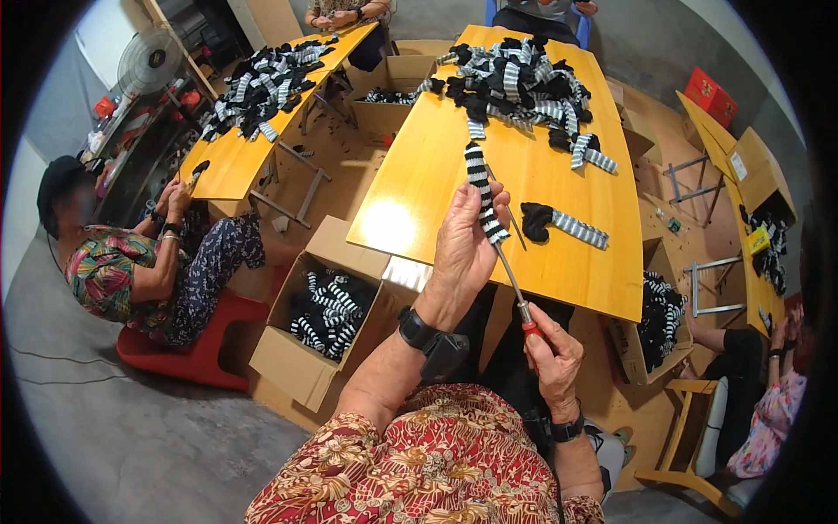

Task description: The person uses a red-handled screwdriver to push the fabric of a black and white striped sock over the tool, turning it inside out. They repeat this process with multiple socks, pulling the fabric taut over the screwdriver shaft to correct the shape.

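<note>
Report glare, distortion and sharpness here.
Head view: white glare by the near left corner of the central yellow table; head view: fisheye distortion bows the table edges, black fills the corners; head view: stripes readable on the knit piece in the left hand.

Gray wall [672, 61] beyond the yellow table [415, 179]; tan floor [352, 175] beneath.

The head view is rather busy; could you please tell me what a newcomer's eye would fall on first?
Most likely the black-and-white striped knit piece in the left hand near the centre, with a red-handled metal tool in the right hand just below, its shaft reaching the piece's lower end. Next, probably, the heap of black and grey-striped knits on the yellow table's far part.
</note>
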Demonstrator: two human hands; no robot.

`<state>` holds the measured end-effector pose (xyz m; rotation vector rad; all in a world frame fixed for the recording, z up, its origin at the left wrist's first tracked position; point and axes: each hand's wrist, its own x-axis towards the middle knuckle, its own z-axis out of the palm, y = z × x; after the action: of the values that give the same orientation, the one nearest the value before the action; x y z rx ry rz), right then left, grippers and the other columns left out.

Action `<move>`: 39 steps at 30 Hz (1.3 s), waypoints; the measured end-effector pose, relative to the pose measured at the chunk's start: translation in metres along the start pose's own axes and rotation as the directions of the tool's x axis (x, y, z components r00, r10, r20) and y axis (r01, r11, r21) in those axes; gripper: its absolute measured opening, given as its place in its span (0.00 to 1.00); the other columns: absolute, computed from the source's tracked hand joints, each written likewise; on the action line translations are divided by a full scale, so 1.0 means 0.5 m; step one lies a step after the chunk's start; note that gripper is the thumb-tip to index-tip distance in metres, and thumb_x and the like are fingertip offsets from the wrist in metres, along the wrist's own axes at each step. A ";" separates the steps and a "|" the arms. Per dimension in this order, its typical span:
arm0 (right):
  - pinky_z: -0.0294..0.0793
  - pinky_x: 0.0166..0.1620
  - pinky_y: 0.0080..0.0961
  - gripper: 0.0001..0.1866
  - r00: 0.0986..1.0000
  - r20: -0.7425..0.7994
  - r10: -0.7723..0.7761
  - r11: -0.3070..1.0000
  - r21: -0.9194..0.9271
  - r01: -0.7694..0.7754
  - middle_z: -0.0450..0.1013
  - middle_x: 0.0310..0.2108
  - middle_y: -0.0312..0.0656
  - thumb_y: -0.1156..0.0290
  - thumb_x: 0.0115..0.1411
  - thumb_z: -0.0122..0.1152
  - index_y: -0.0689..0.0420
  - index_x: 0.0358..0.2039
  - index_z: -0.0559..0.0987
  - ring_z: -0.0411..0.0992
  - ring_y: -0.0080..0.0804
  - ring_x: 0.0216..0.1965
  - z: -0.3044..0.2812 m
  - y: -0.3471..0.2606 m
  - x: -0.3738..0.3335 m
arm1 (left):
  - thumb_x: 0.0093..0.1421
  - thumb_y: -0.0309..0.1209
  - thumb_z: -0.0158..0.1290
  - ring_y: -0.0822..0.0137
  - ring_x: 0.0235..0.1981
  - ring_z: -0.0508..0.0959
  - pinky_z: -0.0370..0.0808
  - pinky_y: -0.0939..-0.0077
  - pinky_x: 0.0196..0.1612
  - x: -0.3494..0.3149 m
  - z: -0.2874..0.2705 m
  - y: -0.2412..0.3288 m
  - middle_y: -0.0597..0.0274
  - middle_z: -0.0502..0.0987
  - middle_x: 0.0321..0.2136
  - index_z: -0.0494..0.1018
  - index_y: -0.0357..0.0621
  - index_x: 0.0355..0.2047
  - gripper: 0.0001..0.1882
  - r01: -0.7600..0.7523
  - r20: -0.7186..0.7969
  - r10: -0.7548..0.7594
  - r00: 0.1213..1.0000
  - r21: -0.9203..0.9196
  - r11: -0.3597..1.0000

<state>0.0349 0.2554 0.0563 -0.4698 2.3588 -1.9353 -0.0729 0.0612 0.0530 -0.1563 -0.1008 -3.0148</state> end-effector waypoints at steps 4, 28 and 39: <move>0.72 0.39 0.19 0.20 0.996 -0.059 -0.063 0.995 -0.080 0.059 0.77 0.36 0.42 0.77 0.58 0.55 0.63 0.52 0.75 0.73 0.23 0.34 0.015 0.009 -0.012 | 0.65 0.26 0.48 0.63 0.47 0.76 0.79 0.75 0.48 0.007 0.000 -0.011 0.54 0.73 0.43 0.64 0.36 0.52 0.16 -0.048 -0.013 0.049 0.999 0.030 0.998; 0.61 0.20 0.11 0.19 0.977 -0.089 0.192 0.943 0.291 -0.159 0.71 0.23 0.34 0.72 0.63 0.53 0.61 0.55 0.74 0.62 0.13 0.18 0.027 0.008 -0.003 | 0.65 0.19 0.41 0.69 0.40 0.79 0.77 0.75 0.45 -0.033 -0.059 0.005 0.53 0.78 0.39 0.45 0.37 0.66 0.30 -0.136 0.151 -0.020 0.988 0.932 0.336; 0.69 0.25 0.19 0.21 0.978 -0.184 -0.102 0.992 -0.098 0.085 0.73 0.27 0.36 0.78 0.59 0.55 0.61 0.54 0.74 0.68 0.19 0.23 0.042 0.016 0.035 | 0.66 0.21 0.40 0.66 0.40 0.80 0.78 0.73 0.47 -0.067 -0.036 -0.032 0.50 0.78 0.39 0.38 0.40 0.68 0.34 -0.103 0.169 -0.097 0.981 0.872 0.479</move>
<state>0.0216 0.2321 0.0467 -0.4270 2.5948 -2.0023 -0.0434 0.0795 0.0308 -0.3326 -1.6266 -2.4847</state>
